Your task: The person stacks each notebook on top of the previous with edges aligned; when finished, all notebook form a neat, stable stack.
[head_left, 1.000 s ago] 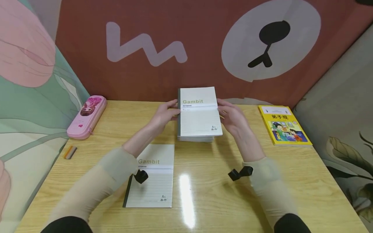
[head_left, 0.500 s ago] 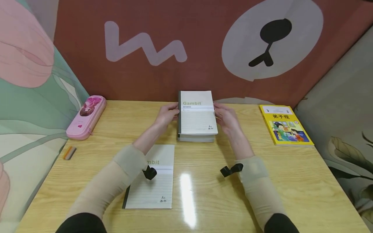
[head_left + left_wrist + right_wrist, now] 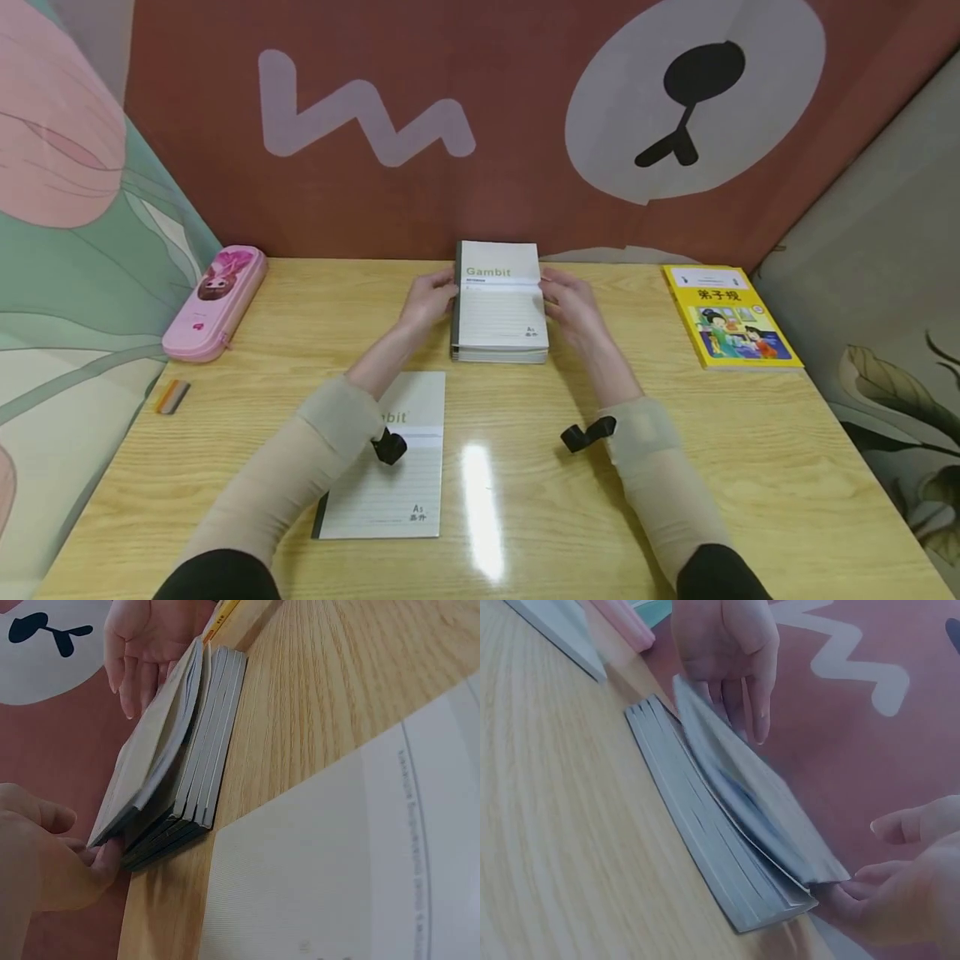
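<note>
Notebook [image 3: 498, 304] w/ "Gambit" on the cover sits at 12 o'clock on the table [image 3: 675, 467], top of a stack [image 3: 501, 354] of like ones, its far end lifted off the pile. Your left hand [image 3: 429, 298] pinches its spine edge at 9 o'clock, fingers curled under; your right hand [image 3: 567, 302] pinches the opposite edge at 3 o'clock, thumb up, fingertips beneath. Spare notebook [image 3: 390, 483] lies at 7 o'clock, pink pencil case [image 3: 212, 302] at 10, yellow book [image 3: 727, 317] at 2.
</note>
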`<state>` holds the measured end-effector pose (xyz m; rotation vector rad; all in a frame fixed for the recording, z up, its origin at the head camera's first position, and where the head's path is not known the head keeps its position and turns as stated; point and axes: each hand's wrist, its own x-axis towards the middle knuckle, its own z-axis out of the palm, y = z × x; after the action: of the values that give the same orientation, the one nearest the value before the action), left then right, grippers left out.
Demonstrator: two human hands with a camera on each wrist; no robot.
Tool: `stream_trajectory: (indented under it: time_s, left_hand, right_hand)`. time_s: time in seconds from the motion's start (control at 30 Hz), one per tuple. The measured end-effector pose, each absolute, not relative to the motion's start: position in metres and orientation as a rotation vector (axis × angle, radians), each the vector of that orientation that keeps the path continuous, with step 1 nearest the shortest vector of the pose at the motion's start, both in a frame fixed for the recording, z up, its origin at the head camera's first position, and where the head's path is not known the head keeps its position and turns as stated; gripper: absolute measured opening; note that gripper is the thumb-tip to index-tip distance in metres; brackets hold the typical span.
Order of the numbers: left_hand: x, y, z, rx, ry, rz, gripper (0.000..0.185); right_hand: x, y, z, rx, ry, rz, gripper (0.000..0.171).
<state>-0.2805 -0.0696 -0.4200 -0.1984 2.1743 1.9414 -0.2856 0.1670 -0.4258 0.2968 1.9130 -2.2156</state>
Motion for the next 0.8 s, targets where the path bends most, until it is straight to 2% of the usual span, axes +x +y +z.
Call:
stream_trajectory:
  time_s: [0.8]
  left_hand:
    - [-0.2744, -0.0645, -0.4271, -0.129, 2.341, 1.701, 0.056]
  right_hand:
    - [-0.2821, 0.1624, -0.4325, 0.259, 2.143, -2.095, 0.056]
